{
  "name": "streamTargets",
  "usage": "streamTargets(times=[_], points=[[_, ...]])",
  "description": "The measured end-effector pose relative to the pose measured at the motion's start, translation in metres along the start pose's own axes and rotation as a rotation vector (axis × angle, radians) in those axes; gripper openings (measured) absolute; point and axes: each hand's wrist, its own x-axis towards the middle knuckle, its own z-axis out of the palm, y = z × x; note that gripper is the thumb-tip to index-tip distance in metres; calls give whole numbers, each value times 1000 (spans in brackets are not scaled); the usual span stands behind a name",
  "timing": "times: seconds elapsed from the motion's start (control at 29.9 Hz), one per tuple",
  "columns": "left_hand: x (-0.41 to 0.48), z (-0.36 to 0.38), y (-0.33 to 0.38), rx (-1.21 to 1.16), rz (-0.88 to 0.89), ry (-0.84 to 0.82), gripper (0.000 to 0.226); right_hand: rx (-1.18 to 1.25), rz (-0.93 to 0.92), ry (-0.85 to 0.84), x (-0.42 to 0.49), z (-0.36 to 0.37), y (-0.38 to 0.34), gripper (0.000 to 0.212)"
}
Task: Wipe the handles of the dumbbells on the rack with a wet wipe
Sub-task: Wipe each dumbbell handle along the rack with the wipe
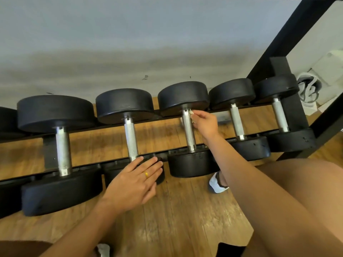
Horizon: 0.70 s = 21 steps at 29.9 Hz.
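Several black dumbbells with knurled metal handles lie across a low black rack (219,140). My right hand (205,123) pinches a small white wet wipe (193,115) against the far end of the middle dumbbell's handle (188,130), just under its rear head. My left hand (133,182), with a gold ring, rests flat with straight fingers on the near head (159,179) of the second dumbbell, below its handle (130,140). Handles of the large left dumbbell (63,151) and two right ones (236,121), (280,115) stand untouched.
A grey wall rises behind the rack. The black rack upright (289,101) and a slanted frame bar stand at the right. Wood floor lies below. My bare knee (297,182) and a white shoe (217,184) are near the rack front. White cloth lies at far right.
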Motion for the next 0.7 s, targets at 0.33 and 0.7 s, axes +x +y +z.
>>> streamTargets(times=[0.33,0.7], points=[[0,1,0,2,2,-15,46,34,6,5,0,-1,0,13],[-1,0,1,10,-1,-13,46,157,119,8,4,-3,1,17]])
